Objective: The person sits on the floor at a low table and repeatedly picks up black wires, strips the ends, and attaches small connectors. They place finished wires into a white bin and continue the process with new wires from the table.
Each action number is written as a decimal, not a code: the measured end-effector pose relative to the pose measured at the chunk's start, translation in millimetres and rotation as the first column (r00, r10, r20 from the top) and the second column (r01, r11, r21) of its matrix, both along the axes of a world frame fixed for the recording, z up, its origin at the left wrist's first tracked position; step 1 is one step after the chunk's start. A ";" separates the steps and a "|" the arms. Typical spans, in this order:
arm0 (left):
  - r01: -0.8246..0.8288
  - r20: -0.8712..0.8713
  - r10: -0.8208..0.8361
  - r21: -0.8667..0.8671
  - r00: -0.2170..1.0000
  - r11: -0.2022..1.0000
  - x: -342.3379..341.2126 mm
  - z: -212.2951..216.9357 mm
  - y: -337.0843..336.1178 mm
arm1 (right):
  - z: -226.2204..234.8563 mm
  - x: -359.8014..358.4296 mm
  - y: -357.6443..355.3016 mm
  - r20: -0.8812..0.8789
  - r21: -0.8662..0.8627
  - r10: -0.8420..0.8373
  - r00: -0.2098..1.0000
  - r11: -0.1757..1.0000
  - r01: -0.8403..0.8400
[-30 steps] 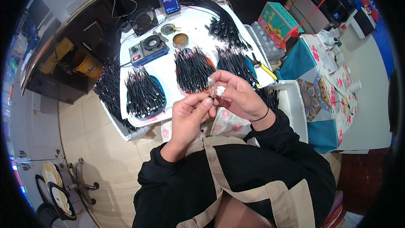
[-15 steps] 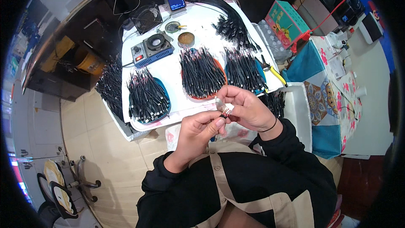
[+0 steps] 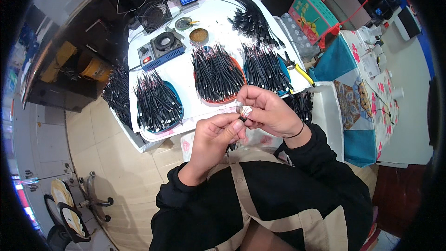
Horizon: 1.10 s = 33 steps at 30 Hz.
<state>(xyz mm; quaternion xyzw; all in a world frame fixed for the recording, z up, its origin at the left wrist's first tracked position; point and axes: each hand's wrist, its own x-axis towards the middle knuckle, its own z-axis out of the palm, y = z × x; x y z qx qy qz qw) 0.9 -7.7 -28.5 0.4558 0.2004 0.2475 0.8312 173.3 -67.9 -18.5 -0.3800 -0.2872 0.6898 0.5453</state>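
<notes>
I am holding both hands together at the near edge of the white counter (image 3: 204, 72). My left hand (image 3: 214, 135) and right hand (image 3: 265, 110) are each pinching one small black cable end (image 3: 242, 113) between fingertips, the grip closed on it. Beyond it, an orange tray (image 3: 232, 95) and blue trays are carrying bundled black cables (image 3: 215, 70). A green box (image 3: 312, 15) is sitting right of them.

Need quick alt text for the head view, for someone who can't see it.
Both hands meet above the near edge of a white table, the left hand and right hand pinching a small black cable end. Behind lie bundles of black cables.
</notes>
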 end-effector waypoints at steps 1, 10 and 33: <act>0.006 -0.005 -0.006 0.001 1.000 1.000 0.2 -0.9 0.5 | -0.8 -1.3 -0.5 0.003 -0.001 -0.019 1.000 1.000 0.019; -0.010 -0.049 0.012 0.045 0.999 0.999 0.2 -0.4 -1.3 | -0.1 2.7 0.0 0.146 0.071 -0.013 0.989 0.997 0.002; -0.056 -0.061 0.061 0.078 0.996 0.995 -10.0 -4.0 1.0 | -0.3 0.3 3.1 0.569 0.304 -0.236 0.788 0.951 0.066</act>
